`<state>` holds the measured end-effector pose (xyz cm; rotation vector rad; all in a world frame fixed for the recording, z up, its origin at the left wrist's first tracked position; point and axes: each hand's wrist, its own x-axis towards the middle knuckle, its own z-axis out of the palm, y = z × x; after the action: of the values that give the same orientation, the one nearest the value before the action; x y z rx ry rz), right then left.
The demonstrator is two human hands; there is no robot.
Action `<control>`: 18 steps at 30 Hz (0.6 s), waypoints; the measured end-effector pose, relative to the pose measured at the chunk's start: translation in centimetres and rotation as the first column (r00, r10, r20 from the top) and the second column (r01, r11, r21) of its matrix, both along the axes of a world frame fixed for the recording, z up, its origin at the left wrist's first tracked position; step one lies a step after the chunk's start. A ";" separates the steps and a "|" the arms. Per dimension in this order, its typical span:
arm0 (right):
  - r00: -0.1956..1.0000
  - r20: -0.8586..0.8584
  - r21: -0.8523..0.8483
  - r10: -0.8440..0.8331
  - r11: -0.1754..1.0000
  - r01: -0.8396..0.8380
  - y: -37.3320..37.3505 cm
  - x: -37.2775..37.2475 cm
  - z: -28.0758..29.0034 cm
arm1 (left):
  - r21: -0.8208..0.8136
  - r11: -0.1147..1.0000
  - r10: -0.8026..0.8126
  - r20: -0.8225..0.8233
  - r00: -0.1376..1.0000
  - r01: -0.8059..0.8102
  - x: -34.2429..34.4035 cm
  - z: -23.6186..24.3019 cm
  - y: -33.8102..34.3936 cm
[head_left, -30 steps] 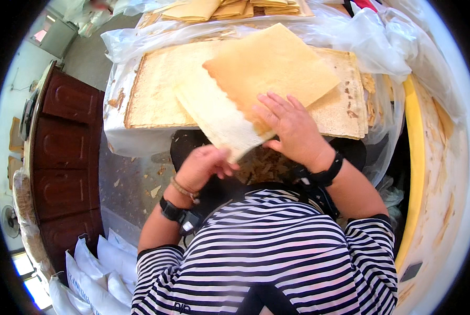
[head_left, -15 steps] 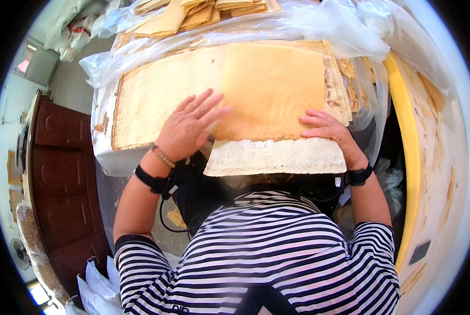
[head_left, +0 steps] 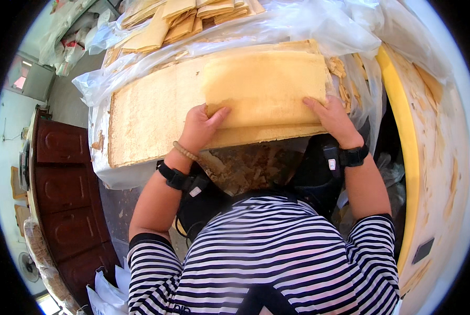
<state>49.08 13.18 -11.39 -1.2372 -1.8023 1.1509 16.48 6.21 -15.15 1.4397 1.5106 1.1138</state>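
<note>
A thin yellow-tan sheet [head_left: 261, 79] lies on the right part of a stack of wide cream sheets [head_left: 151, 100]. Its near part looks doubled over along the edge closest to me. My left hand [head_left: 202, 125] grips the left end of that near edge, thumb on top and fingers mostly hidden beneath. At the right end, my right hand [head_left: 335, 119] pinches the same edge in a like way, its thumb lying on the surface. How many layers are between my fingers I cannot tell.
Folded tan sheets [head_left: 187, 18] are piled at the back. Clear plastic film [head_left: 319, 23] drapes behind and around the stack. A yellow-edged board [head_left: 403, 126] stands at the right. Dark red cabinets [head_left: 61, 189] line the left. Broken flakes [head_left: 245, 163] lie below the near edge.
My left hand has come down onto the sheet's near left corner and closed. My right hand has closed on the right corner. The pale flap over the near edge no longer shows.
</note>
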 end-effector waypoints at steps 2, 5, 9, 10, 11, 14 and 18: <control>0.997 0.069 0.020 -0.020 1.000 0.018 1.1 -0.4 -0.7 | 0.082 0.994 0.074 -0.016 0.997 -0.073 0.5 -0.4 0.2; 0.968 0.243 0.147 -0.067 0.989 0.032 1.6 -0.6 -1.6 | 0.118 0.982 0.184 -0.375 0.909 -0.150 2.3 1.1 0.3; 0.889 0.416 0.221 -0.188 0.970 0.102 1.5 -1.5 -1.4 | 0.312 0.929 0.369 -0.739 0.564 -0.200 3.8 2.2 0.1; 0.872 0.447 0.230 -0.200 0.968 0.104 1.5 -1.7 -1.3 | 0.577 0.817 0.518 -0.725 0.454 -0.010 3.7 1.9 0.0; 0.872 0.448 0.229 -0.200 0.968 0.104 1.5 -1.8 -1.3 | 0.576 0.817 0.517 -0.725 0.455 -0.010 3.8 1.6 0.0; 0.843 0.491 0.251 -0.219 0.962 0.104 1.5 -2.2 -0.9 | 0.211 0.908 0.003 -0.867 0.498 0.361 5.3 1.0 0.3; 0.732 0.586 0.323 -0.347 0.929 0.182 0.7 -3.1 0.8 | 0.167 0.917 -0.039 -0.867 0.498 0.362 5.5 0.8 0.4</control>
<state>46.03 13.90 -10.57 -1.8034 -2.0558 0.3215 21.97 6.58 -14.38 2.6009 1.7295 0.4711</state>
